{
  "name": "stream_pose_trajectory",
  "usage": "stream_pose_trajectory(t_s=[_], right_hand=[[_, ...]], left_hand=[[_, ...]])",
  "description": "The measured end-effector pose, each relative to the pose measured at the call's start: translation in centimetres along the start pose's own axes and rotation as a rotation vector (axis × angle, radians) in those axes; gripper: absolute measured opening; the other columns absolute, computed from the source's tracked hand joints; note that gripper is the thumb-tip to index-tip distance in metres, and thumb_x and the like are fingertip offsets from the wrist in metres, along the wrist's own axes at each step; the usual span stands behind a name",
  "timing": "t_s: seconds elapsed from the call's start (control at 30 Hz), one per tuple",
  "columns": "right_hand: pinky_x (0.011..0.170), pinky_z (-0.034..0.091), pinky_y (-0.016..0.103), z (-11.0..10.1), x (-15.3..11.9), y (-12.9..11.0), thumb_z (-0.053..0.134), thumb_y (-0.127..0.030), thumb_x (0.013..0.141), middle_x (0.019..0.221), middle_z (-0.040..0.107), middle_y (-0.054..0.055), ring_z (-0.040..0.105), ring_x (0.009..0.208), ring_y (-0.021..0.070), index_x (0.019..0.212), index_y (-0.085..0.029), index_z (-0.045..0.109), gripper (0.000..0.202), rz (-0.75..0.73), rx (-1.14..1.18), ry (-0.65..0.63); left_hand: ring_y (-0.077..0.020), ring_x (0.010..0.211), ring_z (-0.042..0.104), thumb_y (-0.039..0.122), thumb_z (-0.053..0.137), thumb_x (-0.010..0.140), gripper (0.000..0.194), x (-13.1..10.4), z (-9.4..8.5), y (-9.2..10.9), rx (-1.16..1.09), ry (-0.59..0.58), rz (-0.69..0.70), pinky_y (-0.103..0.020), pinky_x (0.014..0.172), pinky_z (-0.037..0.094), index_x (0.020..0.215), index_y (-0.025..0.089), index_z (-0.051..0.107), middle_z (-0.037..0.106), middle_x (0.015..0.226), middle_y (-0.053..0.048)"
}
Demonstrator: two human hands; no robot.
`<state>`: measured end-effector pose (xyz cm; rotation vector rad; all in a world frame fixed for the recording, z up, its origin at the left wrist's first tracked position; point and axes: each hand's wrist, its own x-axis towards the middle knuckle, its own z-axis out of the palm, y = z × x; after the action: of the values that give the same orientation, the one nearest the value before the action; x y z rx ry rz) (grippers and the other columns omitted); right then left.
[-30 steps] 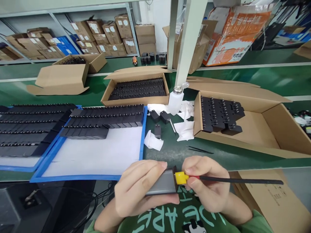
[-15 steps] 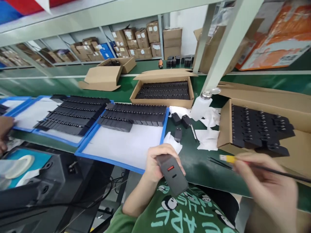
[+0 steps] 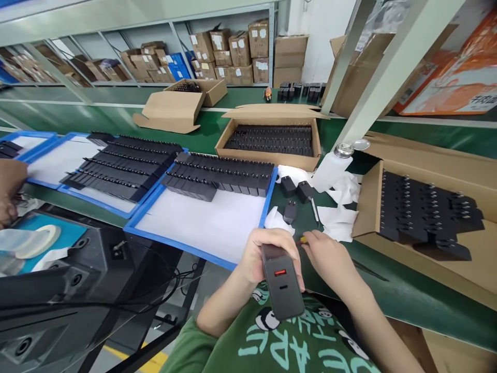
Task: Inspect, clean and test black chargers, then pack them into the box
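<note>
My left hand (image 3: 272,251) is wrapped around a black charger (image 3: 283,290), whose end with a red-lined USB-A slot and a smaller oval port faces me. Close by on the right, my right hand (image 3: 330,258) is closed, and the yellow plug (image 3: 304,240) of a USB cable shows at its fingertips; the rest of the cable is hidden. Beyond the hands, a charger with prongs (image 3: 290,211) lies near two more black chargers (image 3: 305,191). Black tweezers (image 3: 368,270) rest on the table to the right of my right hand.
Blue-rimmed trays (image 3: 229,261) with rows of chargers stand at left. Cardboard boxes of chargers stand behind (image 3: 267,160) and at right (image 3: 367,217). A white pump bottle (image 3: 330,171), a pen-like tool (image 3: 314,210) and wipes (image 3: 337,223) lie between. Another person's hand (image 3: 8,207) is at far left.
My right hand has swung left, from beside the right box to close beside my left hand, bringing the yellow-plug cable. My left hand still holds the charger, turned slightly more upright.
</note>
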<state>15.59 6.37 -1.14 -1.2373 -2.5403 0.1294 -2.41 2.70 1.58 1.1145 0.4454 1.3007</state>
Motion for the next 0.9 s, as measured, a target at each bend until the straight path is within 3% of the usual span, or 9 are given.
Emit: stream_pose_trajectory(t_s=[0.07, 0.17, 0.27, 0.37, 0.6, 0.67, 0.73, 0.8, 0.9], right_hand=[[0.051, 0.044, 0.029, -0.9, -0.2, -0.2, 0.048, -0.016, 0.095, 0.083, 0.069, 0.008, 0.066, 0.067, 0.0211, 0.096, -0.017, 0.064, 0.016, -0.031, 0.051, 0.017], [0.078, 0.055, 0.031, -3.6, -1.0, -1.1, 0.051, -0.029, 0.100, 0.112, 0.067, 0.011, 0.067, 0.100, 0.0216, 0.126, -0.019, 0.056, 0.028, -0.130, 0.271, 0.114], [0.102, 0.049, 0.039, -6.2, -1.6, -2.4, 0.063, -0.040, 0.095, 0.135, 0.055, 0.014, 0.055, 0.124, 0.0264, 0.143, -0.021, 0.046, 0.055, -0.250, 0.560, 0.232], [0.113, 0.040, 0.048, -7.1, -1.6, -3.1, 0.069, -0.047, 0.089, 0.150, 0.042, 0.016, 0.043, 0.137, 0.0324, 0.152, -0.022, 0.037, 0.075, -0.328, 0.627, 0.268], [0.120, 0.031, 0.056, -7.1, -1.0, -3.3, 0.071, -0.034, 0.086, 0.160, 0.033, 0.016, 0.031, 0.148, 0.0355, 0.151, -0.024, 0.037, 0.074, -0.336, 0.574, 0.306], [0.122, 0.028, 0.054, -7.1, -1.2, -3.1, 0.072, -0.036, 0.086, 0.153, 0.045, 0.016, 0.038, 0.146, 0.0319, 0.145, -0.024, 0.041, 0.068, -0.348, 0.664, 0.312], [0.122, 0.027, 0.054, -7.0, -2.0, -2.2, 0.072, -0.035, 0.084, 0.140, 0.059, 0.014, 0.046, 0.141, 0.0292, 0.142, -0.025, 0.041, 0.067, -0.356, 0.793, 0.335], [0.118, 0.035, 0.055, -7.1, -3.6, -0.4, 0.073, -0.040, 0.081, 0.127, 0.067, 0.010, 0.054, 0.134, 0.0296, 0.141, -0.027, 0.042, 0.069, -0.305, 0.839, 0.388], [0.100, 0.053, 0.047, -8.7, -7.7, 3.9, 0.072, -0.049, 0.082, 0.126, 0.064, 0.010, 0.063, 0.119, 0.0290, 0.138, -0.028, 0.046, 0.065, 0.034, 0.659, 0.529]], left_hand=[[-0.0151, 0.030, 0.053, 0.099, 0.061, 0.043, 0.084, 0.0, -0.1, -0.2, 0.007, 0.024, -0.026, -0.027, 0.031, 0.047, 0.074, 0.021, 0.056, 0.059, 0.054, 0.000], [-0.0148, 0.031, 0.055, 0.101, 0.058, 0.043, 0.085, 0.0, -0.1, -0.3, 0.015, 0.034, -0.043, -0.026, 0.031, 0.046, 0.074, 0.021, 0.055, 0.059, 0.055, 0.001], [-0.0154, 0.033, 0.057, 0.102, 0.054, 0.047, 0.086, 0.2, 0.0, -0.4, 0.008, 0.014, -0.036, -0.026, 0.033, 0.047, 0.076, 0.021, 0.054, 0.059, 0.057, 0.001], [-0.0168, 0.035, 0.060, 0.101, 0.053, 0.054, 0.083, 0.3, 0.2, -0.8, 0.007, -0.026, -0.021, -0.026, 0.034, 0.049, 0.078, 0.021, 0.052, 0.059, 0.056, 0.001], [-0.0157, 0.026, 0.053, 0.105, 0.040, 0.054, 0.091, 0.8, 1.6, -2.4, 0.161, -0.002, -0.004, -0.022, 0.029, 0.044, 0.098, 0.025, 0.048, 0.055, 0.048, 0.009], [-0.0169, 0.037, 0.063, 0.101, 0.032, 0.066, 0.091, 1.1, 2.3, -2.2, 0.223, 0.005, -0.005, -0.022, 0.038, 0.049, 0.113, 0.025, 0.048, 0.061, 0.058, 0.007], [-0.0226, 0.073, 0.076, 0.083, 0.031, 0.088, 0.074, 1.4, 2.6, -1.9, 0.291, 0.001, -0.018, -0.029, 0.060, 0.059, 0.126, 0.022, 0.049, 0.072, 0.085, -0.002], [-0.0251, 0.103, 0.073, 0.062, 0.044, 0.098, 0.050, 1.6, 2.0, -1.9, 0.492, 0.012, -0.041, -0.034, 0.083, 0.061, 0.127, 0.023, 0.051, 0.071, 0.112, -0.009], [-0.0211, 0.094, 0.072, 0.048, 0.045, 0.099, 0.030, 1.0, 0.4, -3.0, 1.276, -0.051, -0.164, -0.034, 0.081, 0.059, 0.109, 0.024, 0.059, 0.068, 0.107, -0.006]])
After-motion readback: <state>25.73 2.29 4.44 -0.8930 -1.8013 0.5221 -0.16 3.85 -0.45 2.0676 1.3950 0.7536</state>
